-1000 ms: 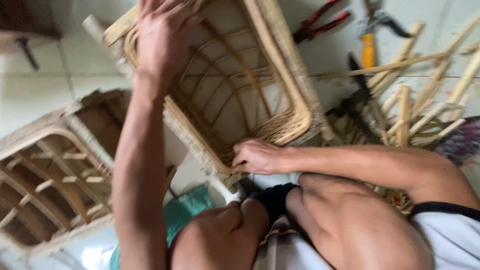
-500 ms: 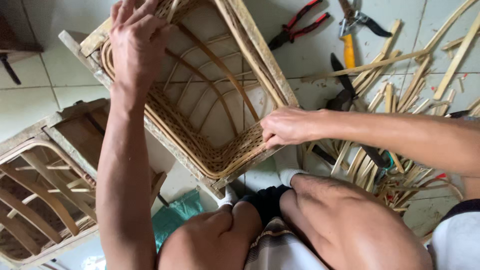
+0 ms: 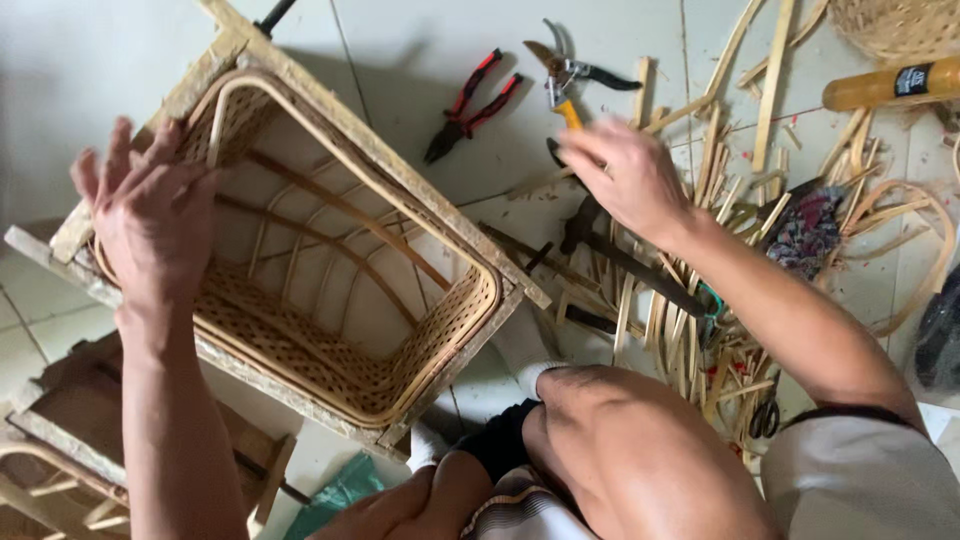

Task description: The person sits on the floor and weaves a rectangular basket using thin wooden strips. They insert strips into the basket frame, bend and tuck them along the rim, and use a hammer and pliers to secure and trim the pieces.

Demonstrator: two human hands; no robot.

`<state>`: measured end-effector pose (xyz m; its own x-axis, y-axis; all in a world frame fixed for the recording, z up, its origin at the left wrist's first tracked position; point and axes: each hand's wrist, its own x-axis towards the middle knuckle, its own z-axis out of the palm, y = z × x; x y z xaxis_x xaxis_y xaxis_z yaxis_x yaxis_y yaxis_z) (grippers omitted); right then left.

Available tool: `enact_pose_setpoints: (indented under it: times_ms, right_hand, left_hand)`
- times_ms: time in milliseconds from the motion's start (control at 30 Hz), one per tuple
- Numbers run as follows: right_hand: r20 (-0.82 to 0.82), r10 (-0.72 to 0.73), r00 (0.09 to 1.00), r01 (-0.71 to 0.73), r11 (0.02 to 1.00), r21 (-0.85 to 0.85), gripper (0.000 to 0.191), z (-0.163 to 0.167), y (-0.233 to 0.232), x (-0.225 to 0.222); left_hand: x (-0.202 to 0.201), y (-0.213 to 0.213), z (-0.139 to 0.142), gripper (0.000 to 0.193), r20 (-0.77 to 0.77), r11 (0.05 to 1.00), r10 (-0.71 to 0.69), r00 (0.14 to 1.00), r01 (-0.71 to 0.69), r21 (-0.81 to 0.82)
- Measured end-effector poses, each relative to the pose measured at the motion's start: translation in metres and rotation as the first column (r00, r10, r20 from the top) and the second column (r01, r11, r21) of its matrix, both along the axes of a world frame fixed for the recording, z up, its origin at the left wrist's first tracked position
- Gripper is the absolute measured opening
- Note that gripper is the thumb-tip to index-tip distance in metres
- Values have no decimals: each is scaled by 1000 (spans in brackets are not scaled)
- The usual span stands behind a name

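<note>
A half-woven rattan basket (image 3: 330, 330) sits inside a rough wooden frame (image 3: 400, 180) on the tiled floor. My left hand (image 3: 150, 215) rests on the frame's left edge, fingers spread, steadying it. My right hand (image 3: 625, 175) hovers open over a pile of rattan strips (image 3: 700, 290) and a hammer (image 3: 620, 255), fingers apart and empty. My bent knees (image 3: 620, 450) are at the bottom of the view.
Red-handled pliers (image 3: 470, 100), pruning shears (image 3: 570, 75), and a yellow bottle (image 3: 890, 85) lie on the floor beyond. Another woven basket (image 3: 895, 25) is at top right. A second wooden frame (image 3: 60, 430) lies at lower left, small scissors (image 3: 765, 415) by my knee.
My right hand has left the basket's rim and moved right, out over the strips and tools. The basket has tilted so its opening faces up more. My left hand stays on the frame.
</note>
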<state>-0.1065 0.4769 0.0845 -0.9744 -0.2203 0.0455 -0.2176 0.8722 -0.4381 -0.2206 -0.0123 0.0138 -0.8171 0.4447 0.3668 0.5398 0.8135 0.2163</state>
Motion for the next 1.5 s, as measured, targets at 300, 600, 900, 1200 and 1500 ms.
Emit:
enact_pose_setpoints:
  times_ms: [300,600,900,1200,1500]
  right_hand:
    - [-102,117,988,1,655,756,61,-122,51,128]
    - [273,-172,947,179,984,0,21,-38,41,134]
    - [-92,824,559,-797,504,-331,53,-29,-111,93]
    - [-10,756,655,-741,639,-208,58,-13,-96,96]
    - [253,411,876,-332,893,-303,52,-9,-25,123]
  left_hand:
    - [-2,-6,-4,10,170,991,-4,985,-20,135]
    - [-14,-7,-11,9,49,971,-104,993,90,220]
    - [-20,-10,-35,15,264,956,-15,964,-63,286]
    - [-17,-8,-17,9,32,955,-116,993,102,280]
    - [-20,-11,-39,2,90,975,-23,996,3,223]
